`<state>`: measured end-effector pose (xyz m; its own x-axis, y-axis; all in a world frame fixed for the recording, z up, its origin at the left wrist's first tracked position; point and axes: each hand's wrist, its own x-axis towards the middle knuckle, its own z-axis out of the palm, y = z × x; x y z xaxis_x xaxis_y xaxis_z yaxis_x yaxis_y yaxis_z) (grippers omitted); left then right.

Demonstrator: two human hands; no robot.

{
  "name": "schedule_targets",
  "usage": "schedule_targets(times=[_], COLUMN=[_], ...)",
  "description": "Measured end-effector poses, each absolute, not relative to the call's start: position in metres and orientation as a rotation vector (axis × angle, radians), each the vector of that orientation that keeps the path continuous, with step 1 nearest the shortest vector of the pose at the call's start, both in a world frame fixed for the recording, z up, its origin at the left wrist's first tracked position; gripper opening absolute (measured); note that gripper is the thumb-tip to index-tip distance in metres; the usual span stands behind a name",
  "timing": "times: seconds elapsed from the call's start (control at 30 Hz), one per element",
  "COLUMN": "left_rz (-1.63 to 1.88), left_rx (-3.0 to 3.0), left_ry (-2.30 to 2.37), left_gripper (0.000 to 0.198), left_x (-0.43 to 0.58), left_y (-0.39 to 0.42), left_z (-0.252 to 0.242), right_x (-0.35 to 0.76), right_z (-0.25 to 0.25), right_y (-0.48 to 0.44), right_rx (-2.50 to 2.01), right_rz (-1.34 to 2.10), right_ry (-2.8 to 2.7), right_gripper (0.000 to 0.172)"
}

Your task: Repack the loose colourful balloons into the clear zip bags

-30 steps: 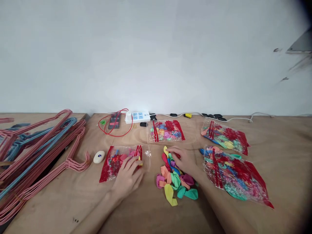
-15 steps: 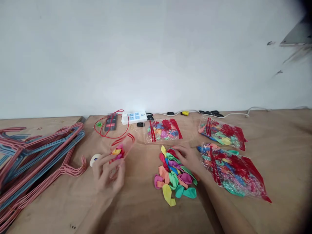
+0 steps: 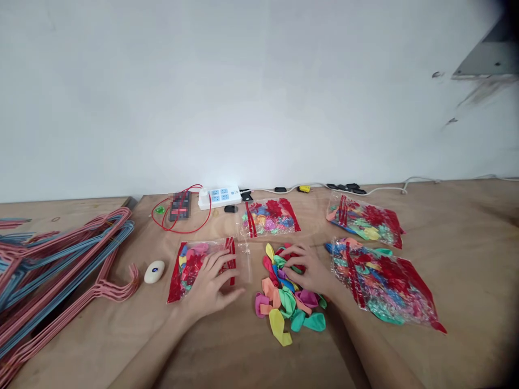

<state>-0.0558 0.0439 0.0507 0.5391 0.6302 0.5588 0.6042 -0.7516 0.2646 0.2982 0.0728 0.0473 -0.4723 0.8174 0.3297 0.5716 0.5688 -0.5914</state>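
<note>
My left hand point(image 3: 213, 281) lies flat with fingers spread on a clear, red-edged bag of balloons point(image 3: 190, 262) on the wooden table point(image 3: 243, 356). My right hand point(image 3: 304, 267) rests on a loose pile of coloured uninflated balloons point(image 3: 286, 300), its fingers curled into the top of the pile. What those fingers hold, if anything, is hidden.
Three more filled balloon bags lie at the back centre point(image 3: 270, 217), back right point(image 3: 365, 220) and right point(image 3: 383, 281). Pink and blue wire hangers point(image 3: 60, 265) are heaped at the left. A white oval object point(image 3: 154, 271), a power strip point(image 3: 219, 197) and red wire point(image 3: 182, 219) sit near the wall.
My left hand lifted the small bag, then put it back flat on the table and now presses on it. My right hand stayed on the balloon pile.
</note>
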Motion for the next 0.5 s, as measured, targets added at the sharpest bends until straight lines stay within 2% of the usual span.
schedule_targets(times=[0.07,0.1,0.2,0.3,0.4,0.5], left_rz=[1.103,1.184,1.342,1.151,0.876,0.716], left_rx=[2.742,2.739,2.683,2.639,2.578,2.518], left_ry=[0.992,0.968,1.124,1.447,1.612,1.622], left_gripper=[0.043,0.048,0.043,0.036,0.050,0.058], left_x=[-0.064,-0.070,-0.090,-0.109,-0.121,-0.124], left_y=[0.045,0.046,0.053,0.065,0.074,0.077], left_z=[0.052,0.053,0.055,0.051,0.039,0.026], right_x=[0.298,0.297,0.296,0.293,0.292,0.291], right_z=[0.046,0.044,0.040,0.039,0.042,0.043], right_y=[0.073,0.073,0.075,0.075,0.072,0.068], right_rx=[-1.134,-1.148,-1.171,-1.181,-1.200,-1.253], right_rz=[0.546,0.546,0.541,0.548,0.634,0.857], right_ry=[-2.211,-2.204,-2.134,-1.983,-1.822,-1.609], right_gripper=[0.013,0.015,0.021,0.021,0.025,0.038])
